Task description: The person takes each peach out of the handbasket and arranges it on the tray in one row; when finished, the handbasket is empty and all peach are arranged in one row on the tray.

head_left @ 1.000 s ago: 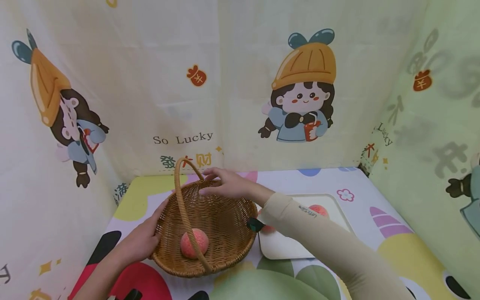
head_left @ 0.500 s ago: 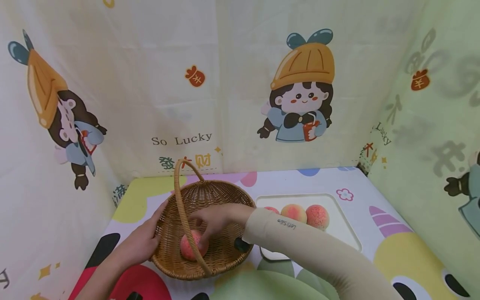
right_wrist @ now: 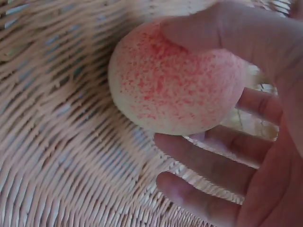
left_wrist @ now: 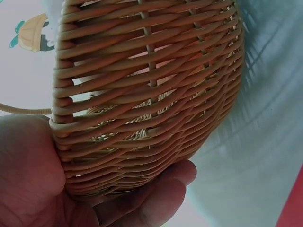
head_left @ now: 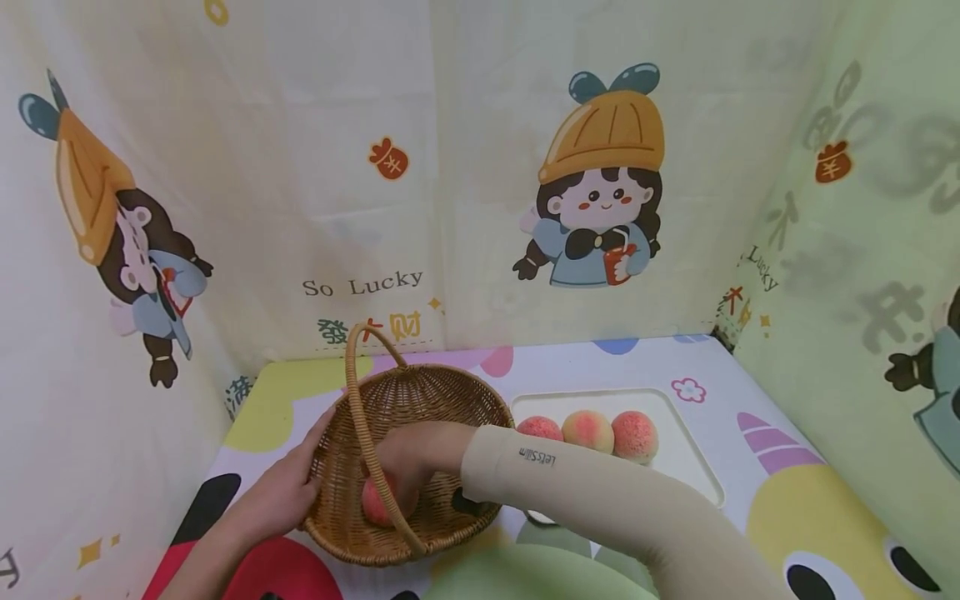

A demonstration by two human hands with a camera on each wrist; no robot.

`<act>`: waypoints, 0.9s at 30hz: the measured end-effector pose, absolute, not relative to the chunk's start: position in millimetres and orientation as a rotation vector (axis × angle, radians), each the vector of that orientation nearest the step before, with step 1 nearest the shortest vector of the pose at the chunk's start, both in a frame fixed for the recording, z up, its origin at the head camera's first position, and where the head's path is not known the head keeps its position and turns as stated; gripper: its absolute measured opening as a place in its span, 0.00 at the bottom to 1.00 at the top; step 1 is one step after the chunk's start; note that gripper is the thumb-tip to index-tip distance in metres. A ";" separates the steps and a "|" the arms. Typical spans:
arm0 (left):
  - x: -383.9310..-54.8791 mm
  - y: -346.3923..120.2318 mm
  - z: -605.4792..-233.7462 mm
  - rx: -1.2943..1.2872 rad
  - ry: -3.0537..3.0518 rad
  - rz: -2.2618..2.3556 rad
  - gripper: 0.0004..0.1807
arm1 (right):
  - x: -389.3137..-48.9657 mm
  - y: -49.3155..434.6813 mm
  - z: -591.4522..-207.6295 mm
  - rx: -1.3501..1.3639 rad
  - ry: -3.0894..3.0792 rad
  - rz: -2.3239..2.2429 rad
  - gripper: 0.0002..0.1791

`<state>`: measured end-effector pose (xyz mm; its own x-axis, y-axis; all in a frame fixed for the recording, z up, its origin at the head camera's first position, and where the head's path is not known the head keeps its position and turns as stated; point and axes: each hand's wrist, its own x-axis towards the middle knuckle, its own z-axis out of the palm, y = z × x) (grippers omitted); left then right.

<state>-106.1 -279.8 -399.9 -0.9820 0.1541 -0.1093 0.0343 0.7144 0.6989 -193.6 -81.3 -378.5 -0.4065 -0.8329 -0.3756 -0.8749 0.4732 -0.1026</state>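
A brown wicker basket [head_left: 450, 383] with an arched handle [head_left: 360, 417] leans open toward me on the table. My left hand [head_left: 281, 500] holds its left side; the left wrist view has the fingers [left_wrist: 161, 203] curled under the woven wall. Inside the basket lies a pink peach [head_left: 375, 504], partly behind the handle. Reaching in from the right, my right hand [head_left: 420, 454] grips this peach. In the right wrist view the thumb [right_wrist: 194, 35] presses on the speckled pink skin, with the other fingers [right_wrist: 213, 161] bent along its far side.
To the right of the basket is a white tray [head_left: 686, 467] bearing three peaches in a row: a left one [head_left: 540, 429], a paler middle one [head_left: 588, 431] and a right one [head_left: 634, 437]. My right sleeve crosses the tray's front. Printed curtains [head_left: 465, 167] enclose the table.
My right hand has come down from the basket's back rim to the peach inside and taken hold of it. The left hand keeps its grip on the basket, which stays in place.
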 end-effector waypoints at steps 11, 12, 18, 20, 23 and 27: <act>-107.5 -278.5 -398.0 0.102 2.722 1.138 0.47 | -236.9 -33.4 -346.7 -1.351 2.328 -0.346 0.31; -107.8 -278.8 -398.3 0.106 2.727 1.132 0.47 | -240.8 -26.4 -341.9 -1.332 2.303 -0.420 0.30; -108.6 -279.9 -400.1 0.111 2.733 1.125 0.47 | -261.3 25.4 -324.9 -1.222 2.100 -0.878 0.30; -108.5 -280.0 -400.3 0.111 2.731 1.126 0.47 | -266.8 49.4 -323.7 -1.170 2.063 -1.001 0.32; -108.0 -279.7 -400.1 0.104 2.731 1.125 0.47 | -272.1 92.7 -322.2 -1.077 2.078 -1.139 0.32; -107.7 -278.6 -399.1 0.102 2.733 1.124 0.47 | -275.1 160.2 -326.4 -0.917 2.160 -1.246 0.29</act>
<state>-107.7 -278.6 -399.1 -0.9807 0.1331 -0.1434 -0.0063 0.7110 0.7031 -275.1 160.2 -326.4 -0.6604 -0.7473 -0.0733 -0.3105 0.3607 -0.8795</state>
